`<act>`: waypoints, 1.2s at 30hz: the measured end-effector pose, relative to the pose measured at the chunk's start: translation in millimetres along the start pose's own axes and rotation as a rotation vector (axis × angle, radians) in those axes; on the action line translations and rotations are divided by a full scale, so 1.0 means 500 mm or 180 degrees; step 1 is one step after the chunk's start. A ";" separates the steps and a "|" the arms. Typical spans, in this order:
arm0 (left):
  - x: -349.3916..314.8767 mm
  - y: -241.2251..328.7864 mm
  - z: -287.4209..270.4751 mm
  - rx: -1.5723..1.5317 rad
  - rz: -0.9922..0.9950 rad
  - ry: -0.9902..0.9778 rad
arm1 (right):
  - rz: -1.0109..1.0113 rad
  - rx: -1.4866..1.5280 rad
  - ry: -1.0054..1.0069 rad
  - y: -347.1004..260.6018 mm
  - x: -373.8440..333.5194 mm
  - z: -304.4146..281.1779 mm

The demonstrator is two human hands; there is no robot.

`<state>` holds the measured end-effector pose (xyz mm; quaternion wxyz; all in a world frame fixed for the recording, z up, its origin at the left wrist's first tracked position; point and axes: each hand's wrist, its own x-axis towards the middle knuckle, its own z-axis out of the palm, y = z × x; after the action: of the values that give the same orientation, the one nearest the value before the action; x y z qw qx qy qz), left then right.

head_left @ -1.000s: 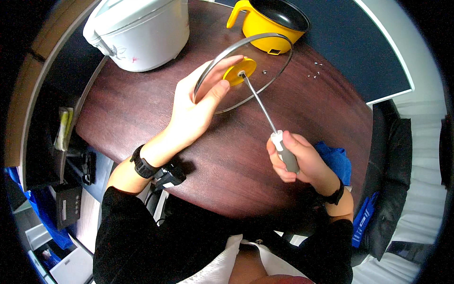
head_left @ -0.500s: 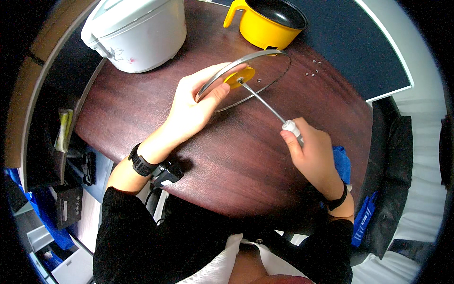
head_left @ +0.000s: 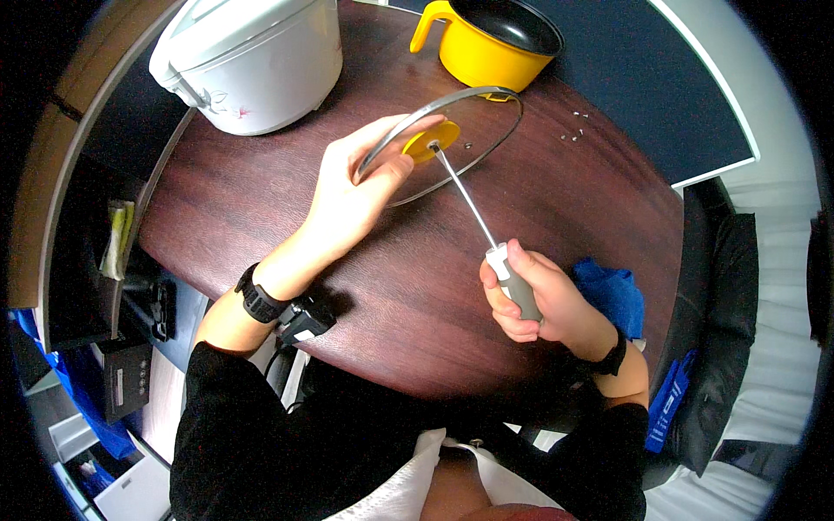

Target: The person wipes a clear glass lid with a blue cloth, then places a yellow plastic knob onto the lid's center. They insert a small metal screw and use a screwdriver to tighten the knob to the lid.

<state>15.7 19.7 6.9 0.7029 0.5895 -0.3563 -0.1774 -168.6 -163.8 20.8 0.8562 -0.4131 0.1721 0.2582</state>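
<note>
My left hand [head_left: 354, 178] grips a round glass lid [head_left: 486, 143] with a metal rim, holding it tilted above the brown table. The lid's yellow knob [head_left: 436, 139] shows beside my left fingers, some of which are hidden behind the glass. In my right hand [head_left: 560, 308] is a screwdriver [head_left: 467, 198] with a white and grey handle. Its slim metal shaft slants up and left, and the tip meets the middle of the knob. My right fingers and thumb close around the handle.
A white rice cooker [head_left: 261, 82] stands at the back left. Behind the lid is a yellow pot [head_left: 491, 61] with a dark inside. Small pale bits [head_left: 575, 132] lie at the table's right. A blue cloth [head_left: 615, 295] lies beside my right wrist, and a black device [head_left: 306, 319] by my left forearm.
My right hand has moved left and turned, with more of the screwdriver handle now showing and the shaft steeper. The lid and knob have shifted slightly left.
</note>
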 end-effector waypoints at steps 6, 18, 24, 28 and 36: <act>0.001 0.011 0.001 -0.0261 -0.0039 -0.0018 | -0.0954 -0.3335 0.1515 -0.021 -0.015 0.007; -0.003 0.002 0.009 -0.0262 -0.0148 -0.0108 | -0.1781 -0.4915 0.2006 0.002 -0.001 -0.010; -0.005 -0.008 0.006 -0.0377 -0.0046 0.0011 | -0.0385 -0.1508 0.0479 -0.007 0.005 -0.027; -0.003 -0.015 0.005 -0.0475 -0.0120 0.0020 | 0.0103 0.0073 -0.0038 -0.006 0.012 -0.011; 0.007 -0.002 0.000 -0.0500 -0.0437 -0.0128 | -0.1212 -0.3583 0.1475 -0.020 -0.007 -0.017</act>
<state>18.3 17.4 7.1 0.7258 0.5519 -0.3141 -0.2644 -166.2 -177.0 23.6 0.4796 -0.8682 0.1144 0.0563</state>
